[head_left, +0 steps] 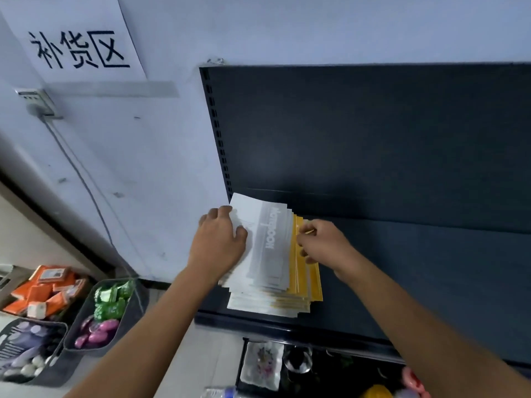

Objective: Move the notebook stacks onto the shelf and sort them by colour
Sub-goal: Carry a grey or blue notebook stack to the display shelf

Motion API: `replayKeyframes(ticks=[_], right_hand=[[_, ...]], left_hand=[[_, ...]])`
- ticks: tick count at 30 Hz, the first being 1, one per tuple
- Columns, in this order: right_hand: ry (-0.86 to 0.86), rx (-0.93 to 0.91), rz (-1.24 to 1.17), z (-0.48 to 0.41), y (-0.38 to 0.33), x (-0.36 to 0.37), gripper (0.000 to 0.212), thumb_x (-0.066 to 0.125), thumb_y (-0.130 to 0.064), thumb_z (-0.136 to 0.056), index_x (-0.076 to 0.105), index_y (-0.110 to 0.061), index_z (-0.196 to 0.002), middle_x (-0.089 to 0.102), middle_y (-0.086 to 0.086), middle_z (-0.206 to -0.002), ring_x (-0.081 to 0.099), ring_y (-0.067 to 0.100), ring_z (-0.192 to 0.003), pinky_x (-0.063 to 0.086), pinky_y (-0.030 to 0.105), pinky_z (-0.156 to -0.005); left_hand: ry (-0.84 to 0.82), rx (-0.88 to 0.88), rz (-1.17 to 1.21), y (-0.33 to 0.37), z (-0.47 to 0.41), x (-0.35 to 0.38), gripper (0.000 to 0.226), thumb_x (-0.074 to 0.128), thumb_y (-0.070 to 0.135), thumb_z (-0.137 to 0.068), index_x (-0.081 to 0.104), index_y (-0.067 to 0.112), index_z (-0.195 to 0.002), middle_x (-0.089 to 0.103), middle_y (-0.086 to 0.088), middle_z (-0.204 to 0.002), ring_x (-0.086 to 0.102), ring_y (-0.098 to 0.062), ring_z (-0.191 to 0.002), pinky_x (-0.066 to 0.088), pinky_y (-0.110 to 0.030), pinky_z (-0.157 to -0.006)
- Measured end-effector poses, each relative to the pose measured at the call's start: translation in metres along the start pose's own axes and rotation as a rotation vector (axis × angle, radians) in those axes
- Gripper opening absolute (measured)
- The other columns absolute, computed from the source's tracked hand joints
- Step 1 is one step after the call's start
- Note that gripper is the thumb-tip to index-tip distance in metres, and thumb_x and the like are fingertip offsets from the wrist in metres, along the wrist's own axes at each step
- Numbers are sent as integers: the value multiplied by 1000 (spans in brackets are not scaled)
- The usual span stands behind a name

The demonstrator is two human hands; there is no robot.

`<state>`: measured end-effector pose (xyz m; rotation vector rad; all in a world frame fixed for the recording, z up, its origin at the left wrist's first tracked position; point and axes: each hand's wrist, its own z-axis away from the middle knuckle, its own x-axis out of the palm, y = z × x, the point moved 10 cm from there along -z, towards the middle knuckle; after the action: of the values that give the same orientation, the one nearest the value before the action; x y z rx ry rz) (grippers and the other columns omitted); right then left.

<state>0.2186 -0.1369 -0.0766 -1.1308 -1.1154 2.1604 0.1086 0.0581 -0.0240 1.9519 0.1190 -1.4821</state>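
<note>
**Desk:** Where was the pile when you checked the head camera?

**Me:** I saw the notebook stack (270, 300) lying flat at the left end of the dark shelf (431, 268), close to its front lip and just below the dark back panel (373, 133). It was loosely squared, with edges fanned out at the near end.

**Desk:** Colours?

**Me:** The white notebooks (267, 242) were on top and to the left, the uppermost one with a grey band reading "NOTEBOOK". The yellow notebooks (298, 280) stuck out to the right from under them.

**Desk:** And the hands?

**Me:** They were apart, one on each side of the pile. The left hand (219, 239) lay on the white notebooks, its thumb pressed on the cover and its fingers curled over the far left edge. The right hand (321, 242) pinched the yellow notebooks at their right edge, fingers bent in tight. I couldn't tell how many it held.

**Desk:** Anything around it?

**Me:** There was a paper sign (77, 44) with handwritten characters on the wall, and a socket (37, 100) with a cable (83, 179) running down. On the floor to the left were orange packets (43, 291) and a grey bin (138, 297) holding green packets (110, 300) and purple packets (97, 331).
</note>
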Motion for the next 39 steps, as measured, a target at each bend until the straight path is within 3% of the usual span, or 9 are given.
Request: replayKeyframes(ticks=[8, 11, 15, 19, 23, 26, 29, 34, 39], right_hand=[[-45, 158, -125, -26, 7, 26, 23, 61, -18, -95, 71, 2, -102, 78, 15, -95, 79, 27, -82, 66, 47, -84], [-44, 191, -124, -29, 5, 30, 13, 62, -19, -94, 67, -7, -91, 74, 12, -87, 77, 28, -79, 67, 44, -79], [-32, 218, -180, -28, 7, 37, 15, 65, -22, -95, 67, -16, -109, 72, 6, -101, 71, 25, -93, 63, 37, -77], [27, 218, -200, -28, 12, 38, 26, 69, -26, -91, 69, -20, -116, 72, 5, -107, 70, 26, -97, 60, 41, -87], [83, 239, -172, -27, 19, 27, 37, 75, -30, -83, 64, -15, -115, 72, 4, -105, 71, 25, -95, 58, 35, -74], [109, 249, -143, -25, 24, 20, 21, 77, -22, -86, 62, -17, -99, 71, 4, -101, 70, 25, -94, 56, 36, -75], [130, 243, -126, -21, 25, 19, 20, 79, -23, -85, 63, -18, -97, 72, 4, -100, 70, 24, -93, 57, 36, -76], [128, 245, -104, -16, 31, 18, 30, 79, -27, -82, 63, -15, -104, 71, 4, -102, 70, 25, -95, 60, 40, -83], [119, 254, -161, -10, 34, 23, 33, 84, -28, -78, 65, -14, -102, 73, 4, -101, 72, 25, -94, 61, 46, -89]], left_hand=[[-103, -44, -71, -8, -16, 16, 55, 58, 25, -95, 42, 3, -143, 60, -18, -129, 56, -37, -117, 45, -39, -93], [-86, -58, -107, -11, -15, 16, 40, 58, 22, -93, 51, 4, -128, 67, -15, -114, 58, -34, -108, 42, -35, -78], [-34, -17, -180, 2, -2, 18, 30, 54, 23, -95, 53, 7, -120, 62, -9, -92, 57, -28, -102, 40, -30, -70], [-27, 45, -253, 18, 12, 22, 29, 49, 31, -99, 53, 11, -119, 64, -9, -108, 59, -26, -106, 47, -29, -82], [-42, 75, -254, 19, 12, 21, 25, 44, 34, -101, 55, 14, -111, 66, -5, -98, 62, -24, -100, 37, -27, -72], [-50, 90, -212, 16, 7, 22, 33, 44, 34, -102, 51, 15, -127, 66, -3, -116, 61, -23, -110, 45, -31, -90], [-178, 60, -230, 9, 13, 42, 51, 40, 41, -103, 39, 11, -144, 44, -6, -153, 47, -25, -138, 43, -36, -107], [-98, 116, -271, 18, 21, 34, 37, 37, 45, -103, 51, 16, -121, 63, 0, -113, 66, -25, -97, 42, -29, -71], [-11, 77, -156, 13, 18, 18, 33, 41, 39, -103, 54, 15, -121, 68, 0, -109, 66, -24, -96, 50, -34, -86]])
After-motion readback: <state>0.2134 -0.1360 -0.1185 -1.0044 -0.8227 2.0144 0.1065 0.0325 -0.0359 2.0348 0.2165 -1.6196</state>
